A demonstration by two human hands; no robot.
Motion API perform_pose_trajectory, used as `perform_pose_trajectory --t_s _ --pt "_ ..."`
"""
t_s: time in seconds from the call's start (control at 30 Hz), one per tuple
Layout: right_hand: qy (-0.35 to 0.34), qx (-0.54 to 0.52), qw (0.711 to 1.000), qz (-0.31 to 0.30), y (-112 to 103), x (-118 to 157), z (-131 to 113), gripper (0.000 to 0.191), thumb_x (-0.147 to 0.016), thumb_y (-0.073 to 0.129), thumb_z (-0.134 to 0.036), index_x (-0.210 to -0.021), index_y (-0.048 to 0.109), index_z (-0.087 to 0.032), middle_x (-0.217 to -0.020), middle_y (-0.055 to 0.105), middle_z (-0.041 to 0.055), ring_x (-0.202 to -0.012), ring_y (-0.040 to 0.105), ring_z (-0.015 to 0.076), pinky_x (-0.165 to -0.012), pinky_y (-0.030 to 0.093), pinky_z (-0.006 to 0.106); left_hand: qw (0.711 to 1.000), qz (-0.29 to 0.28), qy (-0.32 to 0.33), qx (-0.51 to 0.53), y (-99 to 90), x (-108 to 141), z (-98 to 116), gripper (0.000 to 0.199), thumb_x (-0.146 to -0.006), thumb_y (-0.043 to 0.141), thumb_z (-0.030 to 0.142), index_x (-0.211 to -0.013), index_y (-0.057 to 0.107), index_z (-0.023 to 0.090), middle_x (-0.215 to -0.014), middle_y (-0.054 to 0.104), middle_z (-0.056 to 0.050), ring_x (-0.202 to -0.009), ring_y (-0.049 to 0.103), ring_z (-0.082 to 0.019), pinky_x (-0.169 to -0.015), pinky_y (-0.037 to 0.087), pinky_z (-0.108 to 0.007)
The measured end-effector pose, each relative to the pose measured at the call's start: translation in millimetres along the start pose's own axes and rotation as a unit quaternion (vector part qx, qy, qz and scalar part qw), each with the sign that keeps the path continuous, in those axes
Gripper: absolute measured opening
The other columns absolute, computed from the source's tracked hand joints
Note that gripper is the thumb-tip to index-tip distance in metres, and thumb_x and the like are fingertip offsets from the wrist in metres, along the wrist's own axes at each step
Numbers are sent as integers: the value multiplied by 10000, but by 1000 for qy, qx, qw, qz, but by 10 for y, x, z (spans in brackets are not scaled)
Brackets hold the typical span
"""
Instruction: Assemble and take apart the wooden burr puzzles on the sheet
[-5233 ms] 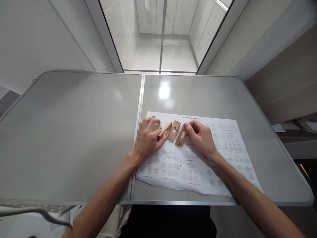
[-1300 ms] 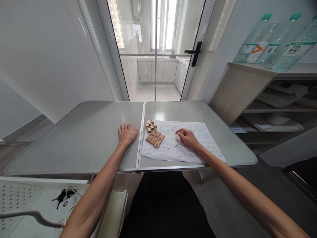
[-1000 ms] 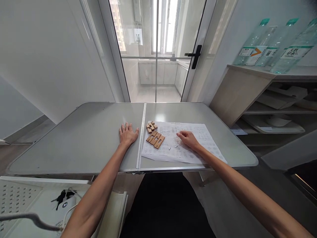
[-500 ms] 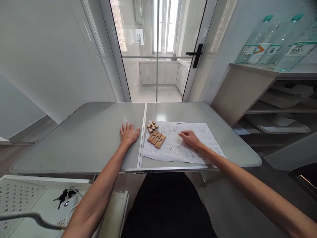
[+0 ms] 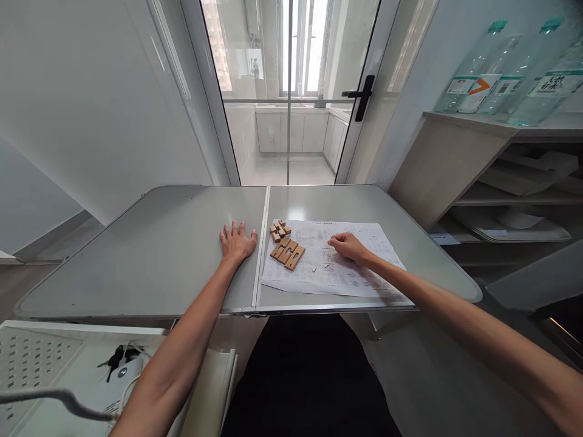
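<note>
My left hand (image 5: 237,242) lies flat with its fingers spread on the left half of the grey folding table (image 5: 150,255), just left of the centre seam. Over the printed sheet (image 5: 337,282) my right hand (image 5: 348,247) rests with curled fingers; whatever its fingertips may hold is too small to make out. Between the hands, on the left part of the sheet, lie flat wooden pieces with slots (image 5: 288,253). A wooden block puzzle (image 5: 279,230) sits just behind them. Two tiny metal-looking bits (image 5: 314,270) are on the paper near its front.
A white tray (image 5: 54,364) with keys (image 5: 117,359), a white device and a cable stands at the lower left. Shelves (image 5: 460,158) with plastic bottles (image 5: 478,85) are at the right. Behind the table is a glass door (image 5: 359,97).
The view has shifted very slightly. Both hands stay in nearly the same places, and the wooden pieces have not moved on the sheet.
</note>
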State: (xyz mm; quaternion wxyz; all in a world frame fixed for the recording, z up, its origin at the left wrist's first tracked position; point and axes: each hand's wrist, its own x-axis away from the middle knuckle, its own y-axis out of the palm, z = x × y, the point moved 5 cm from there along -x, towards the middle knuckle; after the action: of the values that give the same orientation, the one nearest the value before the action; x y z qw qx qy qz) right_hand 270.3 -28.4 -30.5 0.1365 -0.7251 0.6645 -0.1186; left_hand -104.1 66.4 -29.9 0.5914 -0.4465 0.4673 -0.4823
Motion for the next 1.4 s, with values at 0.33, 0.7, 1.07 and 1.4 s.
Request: perform_pose_trajectory --t_s 0.33,0.7,1.07,1.4 --pt "-8 -47 999 -6 -28 -65 -7 438 -791 653 -420 -537 333 -264 -439 309 -77 -431 225 76 -434 170 259 1000 -2 -1 5 -8 -1 2 824 -1033 277 631 -1703 383 164 -1820 249 -134 -1700 143 -411 -1365 131 -612" --pt "-12 -61 998 -2 -3 -82 22 443 -794 663 -441 -539 344 -267 -422 316 -77 -417 223 76 -425 155 254 1000 -5 3 -4 -41 32 11 822 -1041 256 624 -1700 387 152 -1818 255 -137 -1701 148 -404 -1373 120 -590" --pt "-27 -64 998 -3 -9 -22 31 463 -828 662 -436 -547 335 -267 -428 307 -77 -418 211 77 -427 158 267 1000 -1 10 -2 -6 33 -5 818 -1047 254 622 -1703 382 150 -1816 263 -137 -1700 158 -402 -1374 121 -588" --pt "-35 -45 998 -12 50 146 -21 477 -836 662 -480 -539 357 -263 -427 331 -64 -423 239 83 -435 180 264 1000 -4 7 4 -3 42 12 817 -1045 258 626 -1703 386 158 -1817 261 -130 -1701 152 -401 -1373 123 -596"
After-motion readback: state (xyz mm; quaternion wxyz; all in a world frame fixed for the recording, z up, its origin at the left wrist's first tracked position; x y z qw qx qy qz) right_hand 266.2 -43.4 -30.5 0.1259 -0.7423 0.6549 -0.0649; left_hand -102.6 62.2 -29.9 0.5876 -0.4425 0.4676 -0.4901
